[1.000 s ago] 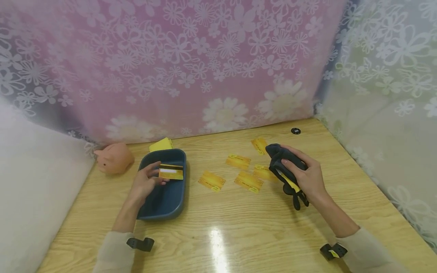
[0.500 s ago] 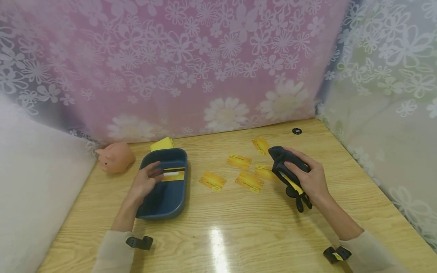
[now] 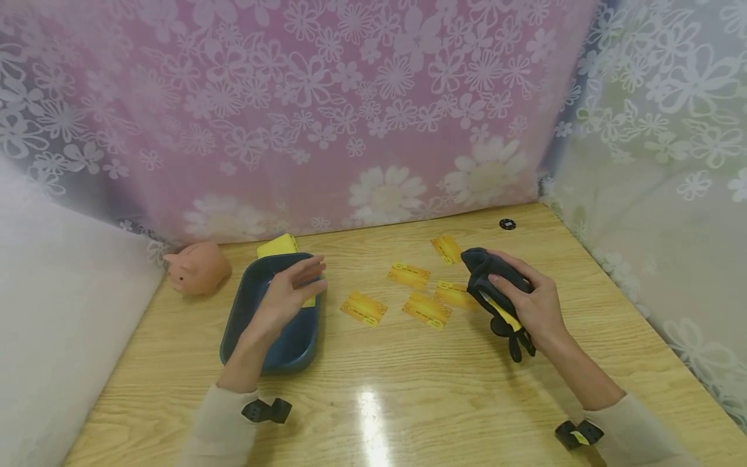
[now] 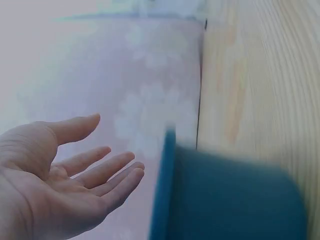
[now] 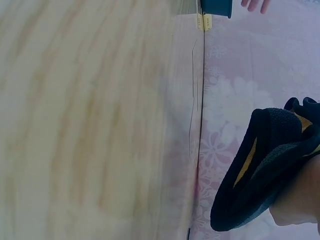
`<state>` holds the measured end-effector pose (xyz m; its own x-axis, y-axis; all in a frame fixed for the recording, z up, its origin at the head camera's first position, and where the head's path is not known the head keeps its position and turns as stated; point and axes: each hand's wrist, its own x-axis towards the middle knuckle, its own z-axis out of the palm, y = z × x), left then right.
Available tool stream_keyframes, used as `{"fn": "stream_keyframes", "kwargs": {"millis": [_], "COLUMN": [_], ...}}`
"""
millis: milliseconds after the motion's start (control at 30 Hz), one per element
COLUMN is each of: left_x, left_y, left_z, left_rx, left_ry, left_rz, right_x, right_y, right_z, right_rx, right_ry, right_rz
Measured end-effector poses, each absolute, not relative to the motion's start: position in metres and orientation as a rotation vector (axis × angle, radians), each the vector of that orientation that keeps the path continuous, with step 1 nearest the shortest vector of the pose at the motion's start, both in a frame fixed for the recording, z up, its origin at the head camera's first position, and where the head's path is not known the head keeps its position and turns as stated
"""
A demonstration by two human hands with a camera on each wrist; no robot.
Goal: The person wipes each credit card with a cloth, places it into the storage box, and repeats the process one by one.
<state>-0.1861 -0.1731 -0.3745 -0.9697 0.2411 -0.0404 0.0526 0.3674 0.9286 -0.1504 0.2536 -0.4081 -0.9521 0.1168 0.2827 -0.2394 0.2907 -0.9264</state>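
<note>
My left hand (image 3: 274,308) hovers over a dark blue plastic bin (image 3: 303,353), its fingers extended and nothing in it. The left wrist view confirms the bare, spread palm (image 4: 75,190) beside the bin's wall (image 4: 240,200). Partly hidden behind that hand, a yellow card (image 3: 310,302) shows in the bin. On the right, my right hand (image 3: 539,308) grips a dark fabric drawstring pouch (image 3: 493,279) above the table; yellow shows at its opening. Between the two hands several orange-yellow cards lie flat, among them a card (image 3: 364,308) nearest the bin and another card (image 3: 426,310) nearer the pouch.
A pink piggy bank (image 3: 198,269) stands left of the bin. Behind the bin sits a yellow block-like object (image 3: 277,246), partly hidden. A black poker chip (image 3: 508,224) lies at the back right. Floral cloth (image 3: 385,117) hangs along the table's back edge.
The left hand has let go of a card, which now lies in the bin, and has moved right and upward with empty fingers. The pouch has shifted slightly right in the right hand.
</note>
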Motion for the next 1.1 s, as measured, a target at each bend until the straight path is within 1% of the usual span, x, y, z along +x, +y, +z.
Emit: {"fn": "stream_keyframes", "kwargs": {"millis": [200, 433, 567, 700, 1100], "left_x": [-0.185, -0.186, -0.184, -0.183, -0.176], "left_y": [-0.134, -0.102, -0.095, -0.092, -0.089], "left_z": [-0.375, -0.402, -0.421, -0.432, -0.438], "left_rx": [0.388, 0.473, 0.447, 0.397, 0.451], "left_ry": [2.433, 2.425, 2.454, 2.556, 2.731], "left_rz": [1.629, 1.560, 1.462, 1.316, 1.202], "right_x": [-0.150, -0.149, -0.148, -0.147, -0.148], "right_y": [0.255, 0.260, 0.262, 0.263, 0.260], "right_z": [-0.405, -0.402, -0.401, -0.401, -0.402], "right_rx": [0.115, 0.122, 0.128, 0.126, 0.152], "right_ry": [-2.260, -2.242, -2.236, -2.234, -2.196], "right_rz": [1.702, 1.710, 1.725, 1.723, 1.788]}}
